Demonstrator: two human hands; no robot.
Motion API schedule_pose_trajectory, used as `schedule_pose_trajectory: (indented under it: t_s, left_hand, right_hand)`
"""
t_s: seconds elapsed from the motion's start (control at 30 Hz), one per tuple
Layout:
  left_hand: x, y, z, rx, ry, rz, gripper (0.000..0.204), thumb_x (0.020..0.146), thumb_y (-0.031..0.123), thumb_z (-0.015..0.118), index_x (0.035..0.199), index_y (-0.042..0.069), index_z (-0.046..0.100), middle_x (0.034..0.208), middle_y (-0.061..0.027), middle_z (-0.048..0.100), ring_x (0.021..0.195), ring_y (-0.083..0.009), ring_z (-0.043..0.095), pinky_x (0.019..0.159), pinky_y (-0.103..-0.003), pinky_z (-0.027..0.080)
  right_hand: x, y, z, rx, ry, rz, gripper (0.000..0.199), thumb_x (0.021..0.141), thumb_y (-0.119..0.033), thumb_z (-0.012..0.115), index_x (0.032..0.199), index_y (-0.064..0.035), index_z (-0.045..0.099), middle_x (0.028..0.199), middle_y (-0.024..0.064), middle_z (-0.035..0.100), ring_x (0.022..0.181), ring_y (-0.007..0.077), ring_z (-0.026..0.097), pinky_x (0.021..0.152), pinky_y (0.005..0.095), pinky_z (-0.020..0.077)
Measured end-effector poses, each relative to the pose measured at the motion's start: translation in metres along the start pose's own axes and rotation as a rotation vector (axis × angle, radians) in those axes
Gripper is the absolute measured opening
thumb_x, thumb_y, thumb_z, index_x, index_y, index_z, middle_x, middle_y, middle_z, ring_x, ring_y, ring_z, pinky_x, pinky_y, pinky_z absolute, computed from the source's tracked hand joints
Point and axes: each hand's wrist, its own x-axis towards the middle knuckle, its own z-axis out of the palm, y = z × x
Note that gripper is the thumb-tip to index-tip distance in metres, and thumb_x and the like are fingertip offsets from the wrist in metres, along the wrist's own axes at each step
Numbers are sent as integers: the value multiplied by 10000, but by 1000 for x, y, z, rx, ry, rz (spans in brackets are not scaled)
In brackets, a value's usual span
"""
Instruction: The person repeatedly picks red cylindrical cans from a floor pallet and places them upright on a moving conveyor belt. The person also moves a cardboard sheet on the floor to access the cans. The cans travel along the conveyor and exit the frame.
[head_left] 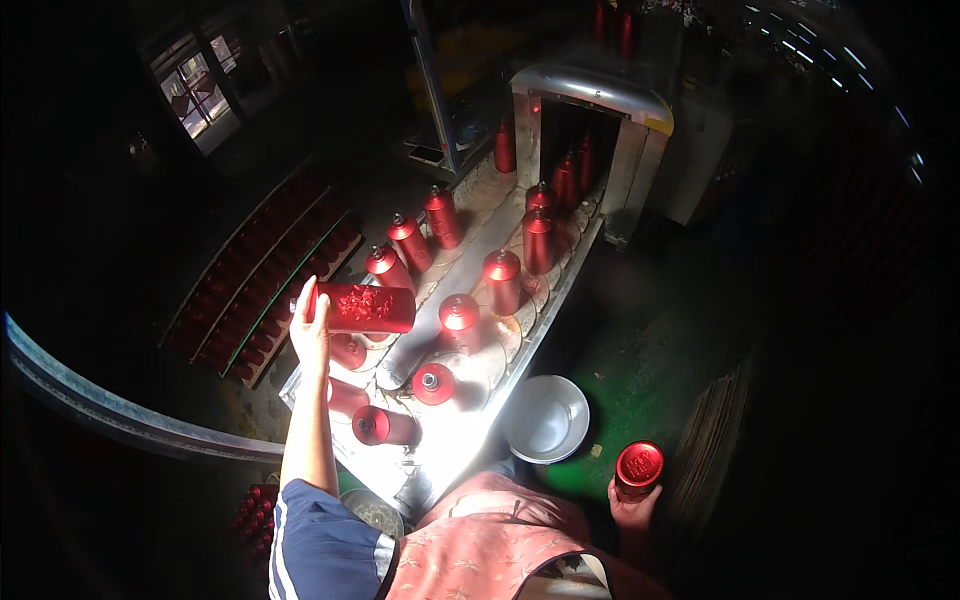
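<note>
A red bottle (639, 471) is clasped by the curled right hand (632, 508), its base turned upward, right of a grey basin (548, 422). A second bottle (368, 308) is gripped at its neck end by the curled left hand (311, 338) and held sideways over the conveyor (448, 287), along which more bottles (504, 285) are stood toward a metal hood (596, 88).

Left hand (314, 325): red bottle (368, 309) held sideways
Right hand (634, 509): second bottle (639, 470), base up
Conveyor (455, 277): several standing bottles (537, 246)

Bottles (502, 282) stand on the conveyor (455, 450) — trays (290, 288) left of it, a basin (548, 422) right.
</note>
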Motion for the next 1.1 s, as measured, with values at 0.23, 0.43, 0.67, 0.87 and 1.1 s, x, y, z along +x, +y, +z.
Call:
schedule_pose_trajectory:
  t_s: [0.23,0.43,0.67,0.87,1.1]
  left_hand:
    - [11,-79,124,485,-340,-33,493,791,288,774,1272,294,671,1382,-218,518,1170,-404,516,1039,-473,424]
    - [6,-106,153,518,-377,18,445,755,252,810,1190,285,720,1457,-195,410,1136,-427,463,990,-476,464]
    - [6,-110,168,550,-363,24,491,740,200,825,1215,232,704,1456,-206,419,1198,-421,504,1021,-474,448]
    - [-8,-91,179,609,-343,-21,477,736,167,833,1192,253,721,1524,-241,351,1280,-419,463,1068,-472,419]
    - [-5,-90,190,540,-399,-61,438,763,183,781,1187,281,725,1511,-224,344,1286,-435,411,1051,-473,434]
  right_hand:
    - [62,-56,240,-442,-100,-566,552,964,-517,492,1413,-196,468,1397,68,520,1294,312,482,1012,546,452]
    - [117,32,541,-1082,-544,-873,456,1022,-164,462,1471,-91,433,1285,81,574,1163,168,579,945,355,529]
    - [327,216,661,-1735,-968,-1545,490,791,-194,782,1265,-231,664,1216,159,607,1170,319,508,1011,422,407]
    - [451,336,633,-2043,-956,-1284,465,758,-228,790,1202,-332,698,1432,183,411,1312,384,349,1094,433,384]
    - [475,357,616,-2167,-958,-1086,456,776,-250,781,1217,-328,700,1518,199,336,1394,384,280,1149,432,323]
